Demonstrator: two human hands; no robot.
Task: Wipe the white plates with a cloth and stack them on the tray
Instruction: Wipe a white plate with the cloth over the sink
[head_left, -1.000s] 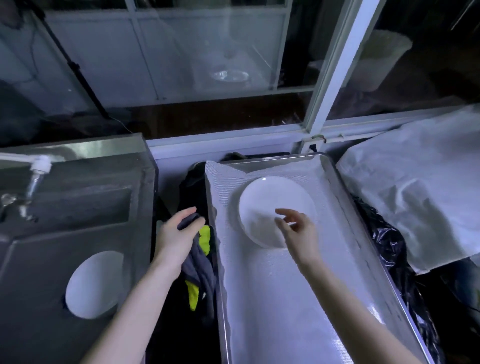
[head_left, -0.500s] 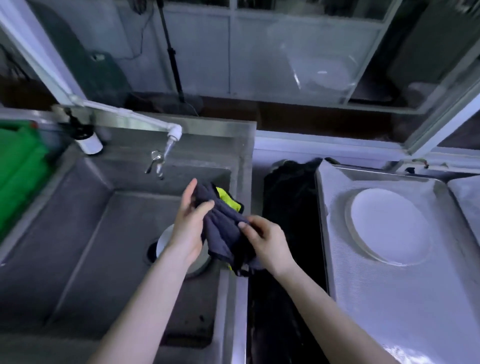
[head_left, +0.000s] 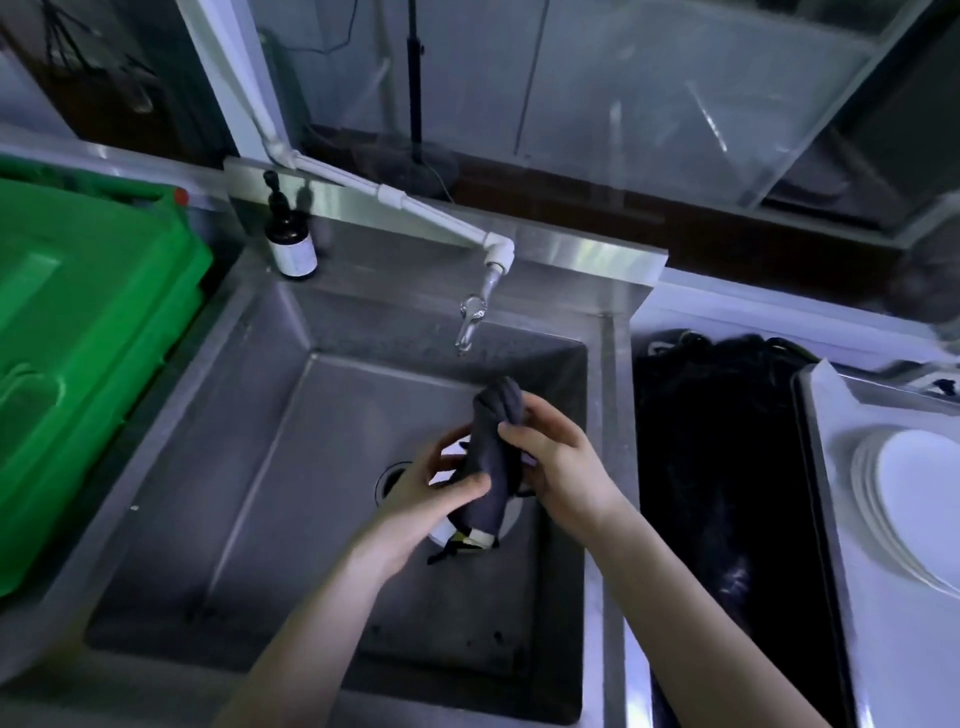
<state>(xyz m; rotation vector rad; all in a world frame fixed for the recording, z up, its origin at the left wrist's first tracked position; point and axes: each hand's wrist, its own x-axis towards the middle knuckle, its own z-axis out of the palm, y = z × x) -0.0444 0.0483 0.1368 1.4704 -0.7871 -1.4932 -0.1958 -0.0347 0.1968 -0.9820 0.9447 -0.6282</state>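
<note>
Left hand (head_left: 434, 491): my fingers and thumb curl round the cloth's lower half.
Right hand (head_left: 563, 467): grips the upper half, just below the bunched top.
Cloth (head_left: 491, 462): dark, rolled upright between both my hands, over the sink (head_left: 291, 467), below the tap (head_left: 472, 317).
Plate in sink (head_left: 440, 531): white edge showing just under the cloth.
Stacked plates (head_left: 914, 499): on the tray (head_left: 818, 467) to my right, well apart from my hands.

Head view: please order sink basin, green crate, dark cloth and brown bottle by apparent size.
1. sink basin
2. green crate, partly cut off by the frame
3. dark cloth, bunched and nearer the camera, so unsure against the next
4. brown bottle
</note>
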